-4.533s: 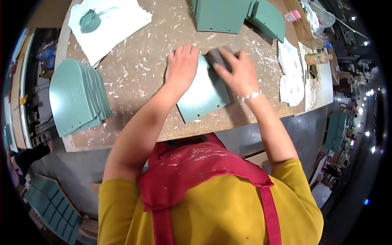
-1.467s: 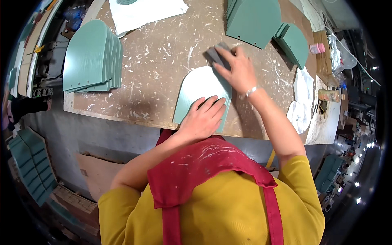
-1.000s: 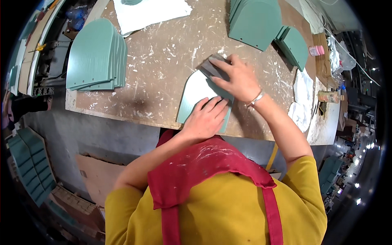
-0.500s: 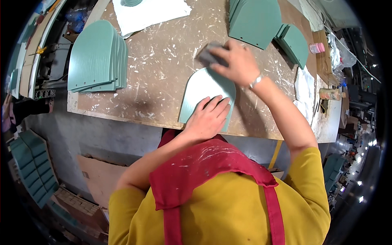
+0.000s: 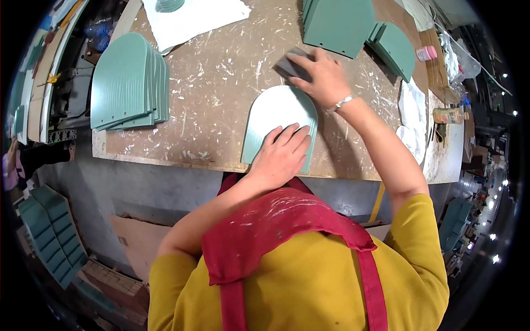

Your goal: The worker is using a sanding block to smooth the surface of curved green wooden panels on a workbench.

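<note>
A pale green panel (image 5: 275, 106) with a rounded top lies flat at the table's near edge, in front of me. My left hand (image 5: 281, 154) rests on its lower part, fingers spread and stretched out, holding nothing. Just beyond the panel's rounded end, my right hand (image 5: 324, 77) grips a dark grey sanding block (image 5: 293, 66), fingers over its top. The block is tilted and sits close to the curved edge; whether it touches the panel I cannot tell.
A stack of green rounded panels (image 5: 122, 80) stands at the left; another stack (image 5: 339, 25) and a smaller pile (image 5: 395, 49) are at the far right. A white sheet (image 5: 196, 22), a pink-capped bottle (image 5: 426, 53) and a jar (image 5: 448, 115) lie about the scuffed table (image 5: 204, 105).
The right hand and sanding block, blurred before, have shifted slightly to the right around the panel's rounded end. My left hand stays on the panel. The whole view has shifted slightly.
</note>
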Tool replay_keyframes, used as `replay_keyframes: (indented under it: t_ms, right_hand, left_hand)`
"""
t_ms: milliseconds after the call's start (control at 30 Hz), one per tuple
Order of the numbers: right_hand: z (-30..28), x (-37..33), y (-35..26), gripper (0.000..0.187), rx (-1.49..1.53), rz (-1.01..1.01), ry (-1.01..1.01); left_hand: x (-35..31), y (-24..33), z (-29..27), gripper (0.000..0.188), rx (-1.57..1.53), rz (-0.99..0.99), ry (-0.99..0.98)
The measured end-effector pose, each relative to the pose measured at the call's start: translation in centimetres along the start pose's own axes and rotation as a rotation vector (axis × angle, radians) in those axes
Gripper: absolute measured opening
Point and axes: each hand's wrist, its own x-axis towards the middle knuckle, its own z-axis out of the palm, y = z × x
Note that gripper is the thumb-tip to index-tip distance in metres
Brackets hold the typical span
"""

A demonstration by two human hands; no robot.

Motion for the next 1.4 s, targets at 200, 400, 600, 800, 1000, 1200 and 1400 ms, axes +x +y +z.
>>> replay_keyframes:
  t_ms: [200, 400, 600, 800, 1000, 1200, 1400]
  right_hand:
    - [-1.7, -7.7, 5.1, 0.052, 0.432, 0.140, -0.082]
    - [0.4, -6.5, 2.8, 0.051, 0.326, -0.062, -0.014]
    - [1.3, -3.8, 2.5, 0.048, 0.359, -0.197, 0.021]
    - [-0.4, -2.6, 1.3, 0.047, 0.456, -0.177, -0.120]
    - [0.8, -0.7, -2.1, 0.046, 0.348, -0.444, -0.056]
    - [1.0, -0.4, -2.1, 0.047, 0.268, -0.437, -0.122]
    - [-1.3, 3.0, 1.7, 0.048, 0.112, -0.546, -0.250]
  left_hand:
    - [0.6, 0.6, -1.5, 0.049, -0.131, -0.180, -0.042]
    - [0.7, 0.7, -0.7, 0.055, 0.096, -0.232, -0.062]
    - [0.3, 0.7, -0.7, 0.058, 0.157, -0.263, -0.038]
    - [1.2, 1.5, -0.9, 0.058, 0.187, -0.270, -0.039]
    - [0.4, 1.0, -0.7, 0.054, 0.158, -0.286, -0.061]
    - [0.2, 0.5, -0.7, 0.052, 0.111, -0.145, -0.027]
    - [-0.2, 0.2, -1.1, 0.048, 0.080, -0.089, 0.051]
